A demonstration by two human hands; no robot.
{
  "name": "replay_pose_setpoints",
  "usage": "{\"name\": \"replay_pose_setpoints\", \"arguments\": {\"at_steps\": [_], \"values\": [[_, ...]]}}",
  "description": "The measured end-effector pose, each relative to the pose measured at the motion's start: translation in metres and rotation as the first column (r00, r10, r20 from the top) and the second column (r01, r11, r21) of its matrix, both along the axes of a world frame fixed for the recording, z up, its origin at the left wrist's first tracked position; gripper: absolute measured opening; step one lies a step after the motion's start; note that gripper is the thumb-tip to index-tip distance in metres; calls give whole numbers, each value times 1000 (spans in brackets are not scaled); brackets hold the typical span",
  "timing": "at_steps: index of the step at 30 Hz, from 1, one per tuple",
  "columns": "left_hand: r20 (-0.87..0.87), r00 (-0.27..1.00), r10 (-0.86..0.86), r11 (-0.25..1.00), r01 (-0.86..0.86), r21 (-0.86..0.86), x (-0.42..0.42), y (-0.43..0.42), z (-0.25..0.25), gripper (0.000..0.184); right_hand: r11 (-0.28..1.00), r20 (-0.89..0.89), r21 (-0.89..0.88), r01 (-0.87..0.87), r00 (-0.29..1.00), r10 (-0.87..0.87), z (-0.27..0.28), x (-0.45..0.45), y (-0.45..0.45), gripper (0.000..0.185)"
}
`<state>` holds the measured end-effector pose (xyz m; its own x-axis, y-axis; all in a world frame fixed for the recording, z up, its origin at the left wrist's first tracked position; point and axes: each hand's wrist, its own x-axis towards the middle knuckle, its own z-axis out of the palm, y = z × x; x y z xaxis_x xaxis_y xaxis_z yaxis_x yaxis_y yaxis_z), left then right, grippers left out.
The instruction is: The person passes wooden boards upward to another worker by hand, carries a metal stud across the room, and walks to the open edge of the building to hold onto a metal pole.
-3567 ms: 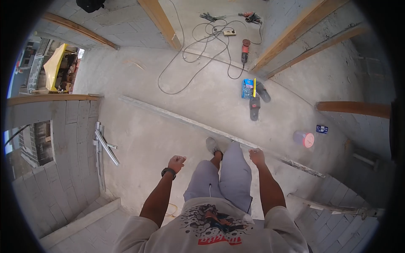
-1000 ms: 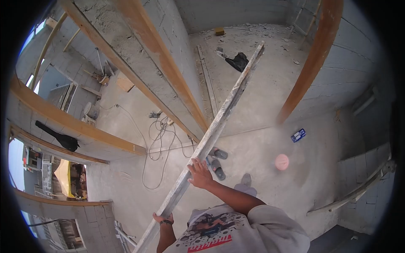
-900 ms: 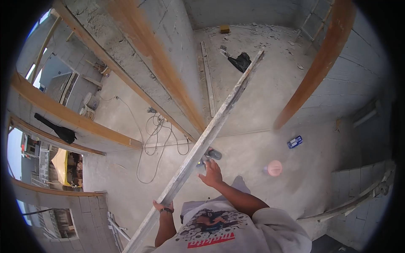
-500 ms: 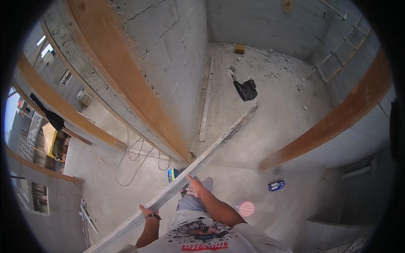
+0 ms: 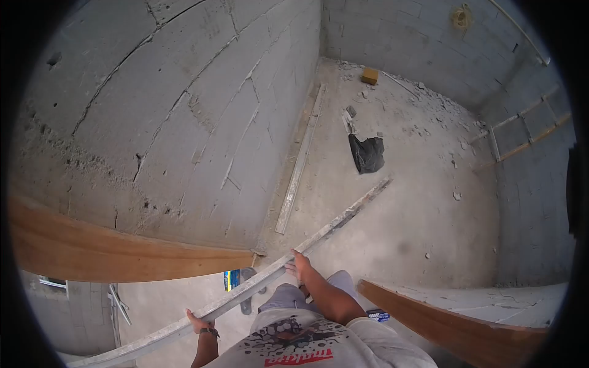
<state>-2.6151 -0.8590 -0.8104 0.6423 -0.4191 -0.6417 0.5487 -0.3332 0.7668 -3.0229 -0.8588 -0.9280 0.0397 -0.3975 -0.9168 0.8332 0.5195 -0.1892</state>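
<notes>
A long, cement-stained straightedge (image 5: 245, 287) slants across in front of my body, from the lower left up to its far end over the floor of the room. My right hand (image 5: 298, 267) grips it near the middle, thumb on top and fingers along the near side. Farther back along the same bar, my left hand (image 5: 200, 321) supports it from the near side with the thumb raised; part of its fingers is hidden behind the bar. A watch or band (image 5: 210, 332) circles my left wrist.
Brown wooden door frame members (image 5: 129, 251) stand close on the left and right (image 5: 442, 310). Another long bar (image 5: 300, 159) lies along the block wall. A black bag (image 5: 368, 154), a yellow box (image 5: 369, 76), rubble and a ladder (image 5: 527, 129) are farther in.
I have moved forward into the doorway, and my view has turned toward the room. Both hands keep hold of the straightedge, which has advanced with me.
</notes>
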Motion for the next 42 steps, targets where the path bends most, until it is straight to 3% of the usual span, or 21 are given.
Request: {"name": "replay_pose_setpoints", "arguments": {"at_steps": [2,8,11,13,14,15,17,18,23,25,26,27,30,32,34,35,36,37,39,41,42], "values": [[-47,997,-54,996,50,-75,-28,0,-3,95,997,-13,-23,78,997,-79,8,-32,-26,74],[22,999,23,1000,-23,-7,-170,-21,-9,94,973,-27,81,217,976,-216,24,-153,-73,73],[-76,997,-17,993,8,-119,-251,-29,-21,95,964,-50,101,247,969,-243,29,-243,-101,77],[-68,997,43,998,-46,-51,-308,-31,-22,93,958,-76,130,255,966,-247,19,-288,-106,78],[-144,989,13,993,-29,-111,-332,-33,-28,90,962,-154,128,241,963,-221,33,-312,-120,81],[-214,977,-21,985,-17,-174,-351,-36,-31,88,970,-112,82,229,969,-219,24,-335,-135,81],[-223,975,20,978,-65,-196,-393,-41,-38,83,978,-38,11,207,978,-207,5,-385,-157,82],[-237,971,37,974,-88,-210,-422,-48,-40,80,978,-14,-85,192,981,-194,27,-407,-168,82],[-369,925,94,950,-194,-245,-539,-106,-44,74,987,-50,-153,44,997,-53,36,-504,-262,83],[-370,920,127,951,-219,-220,-581,-149,-55,75,984,-81,-177,20,996,-35,36,-534,-316,88],[-495,858,139,932,-282,-226,-591,-171,-78,75,981,-93,-194,21,995,-40,36,-552,-344,90],[-502,854,138,933,-283,-223,-608,-191,-92,75,978,-107,-209,25,993,-48,38,-571,-371,93],[-499,851,166,932,-300,-202,-678,-297,-101,74,903,-222,-381,-199,968,120,60,-630,-437,79],[-464,879,112,968,-203,-150,-713,-368,-137,91,850,-417,-319,-419,868,271,80,-672,-469,68],[-528,838,141,990,-112,86,-759,-452,-162,114,769,-608,-108,-631,654,451,101,-711,-485,56],[-563,826,-3,994,63,86,-774,-483,-177,123,734,-691,-65,-676,561,456,98,-733,-485,50],[-554,833,-16,971,144,189,-797,-512,-174,119,694,-758,-23,-720,465,458,90,-757,-478,45],[-579,811,-82,963,215,165,-811,-536,-191,113,682,-792,74,-728,373,484,76,-785,-469,41],[-489,837,-247,929,347,126,-864,-567,-155,93,716,-756,218,-663,350,554,58,-834,-440,40],[-306,716,-628,763,643,-64,-900,-572,-130,81,801,-615,329,-500,530,584,41,-873,-404,47],[-148,674,-724,686,725,-58,-917,-570,-126,77,836,-545,377,-399,635,548,31,-892,-384,52]]}}
